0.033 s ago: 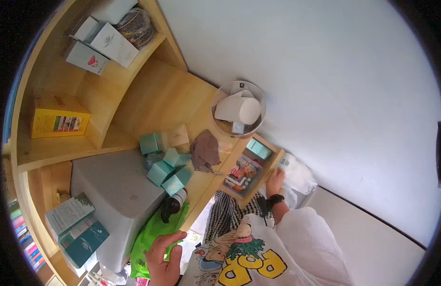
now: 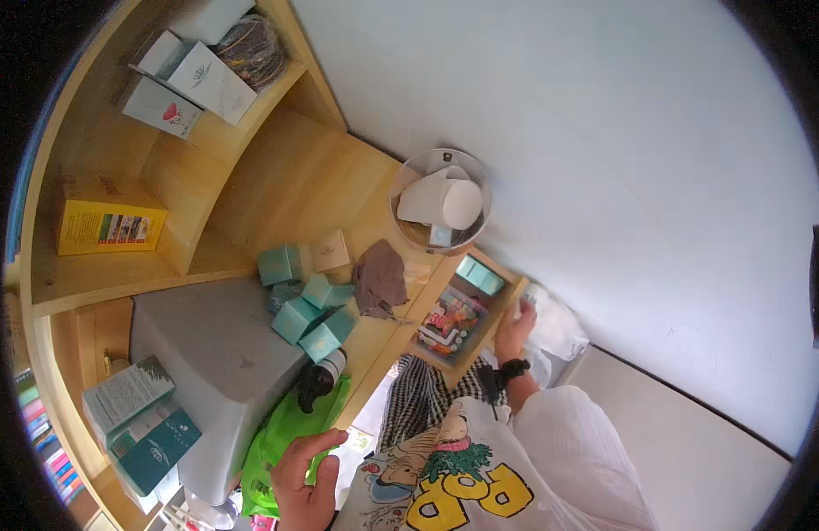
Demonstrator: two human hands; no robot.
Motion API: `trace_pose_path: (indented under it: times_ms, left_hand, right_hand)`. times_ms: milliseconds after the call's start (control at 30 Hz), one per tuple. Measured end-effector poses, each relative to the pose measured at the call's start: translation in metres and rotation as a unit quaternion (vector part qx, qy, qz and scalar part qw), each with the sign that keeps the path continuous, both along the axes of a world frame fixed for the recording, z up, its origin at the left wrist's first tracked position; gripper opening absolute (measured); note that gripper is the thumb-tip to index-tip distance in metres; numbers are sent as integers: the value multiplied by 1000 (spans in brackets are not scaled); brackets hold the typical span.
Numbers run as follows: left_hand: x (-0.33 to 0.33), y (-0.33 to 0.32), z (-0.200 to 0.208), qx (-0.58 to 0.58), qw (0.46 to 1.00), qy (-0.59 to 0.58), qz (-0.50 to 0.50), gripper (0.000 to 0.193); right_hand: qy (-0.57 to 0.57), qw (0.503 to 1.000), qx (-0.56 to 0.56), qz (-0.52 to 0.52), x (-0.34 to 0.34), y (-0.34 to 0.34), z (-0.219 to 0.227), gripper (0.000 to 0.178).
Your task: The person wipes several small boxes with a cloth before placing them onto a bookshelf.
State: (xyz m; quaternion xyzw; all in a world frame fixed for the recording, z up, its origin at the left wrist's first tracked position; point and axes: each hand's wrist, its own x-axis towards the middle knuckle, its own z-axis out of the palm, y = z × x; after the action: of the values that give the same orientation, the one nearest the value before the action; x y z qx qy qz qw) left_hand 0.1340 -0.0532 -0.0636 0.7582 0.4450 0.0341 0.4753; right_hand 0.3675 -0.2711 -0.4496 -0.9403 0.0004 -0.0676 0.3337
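My right hand (image 2: 513,336), a dark band on its wrist, is at the outer edge of a pulled-out wooden drawer (image 2: 509,303). Its fingers stretch upward along that edge and hold nothing I can see; whether they touch the wood I cannot tell. In the drawer are a clear plastic box (image 2: 451,324) of small colourful items and a teal box (image 2: 480,275). My left hand (image 2: 305,478) hangs empty at the lower middle, thumb and fingers apart. Nearest to it is a bright green bag (image 2: 281,438), with a dark-capped bottle (image 2: 319,382) above.
On the wooden desk (image 2: 285,177) lie several teal boxes (image 2: 299,320), a brown cloth (image 2: 380,276) and a clear round container (image 2: 398,212) with a white jug (image 2: 427,202). A grey covered block (image 2: 224,354) stands left. White plastic bags (image 2: 556,323) sit beside the drawer, against the wall.
My right hand has shifted slightly upward along the drawer's outer edge, its fingers now more stretched. The left hand and the drawer have stayed in place.
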Motion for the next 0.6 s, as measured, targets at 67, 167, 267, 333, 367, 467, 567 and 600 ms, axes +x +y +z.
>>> trace_pose_path:
  times_ms: [67, 167, 267, 333, 367, 467, 567, 600]
  left_hand:
    - [-8, -6, 1, -8, 1000, 3, 3, 19]
    - [-9, -9, 7, -15, 999, 0, -35, 19]
    - [-16, -10, 8, -1, 997, -8, -71, 21]
    - [-21, -14, 10, 4, 997, -15, -78, 23]
    - [-20, -19, 12, -4, 999, -2, -50, 21]
    - [-24, -24, 14, -10, 1000, 15, -19, 19]
    - [-31, -21, 13, -9, 999, 1, -31, 22]
    - [-34, -20, 14, -11, 999, -12, -43, 25]
  right_hand:
    - [83, 972, -84, 205, 22, 33, 53, 39]
    - [59, 887, -298, 347, 31, 47, 49, 40]
    - [-34, 858, -385, 339, 36, 41, 8, 38]
    - [-45, 866, -386, 316, 33, 46, -3, 32]
    - [15, 864, -408, 293, 34, 44, -8, 32]
    - [78, 874, -388, 281, 34, 42, 0, 46]
    - [67, 887, -331, 316, 32, 42, 27, 44]
    - [44, 907, -254, 332, 30, 43, 44, 46]
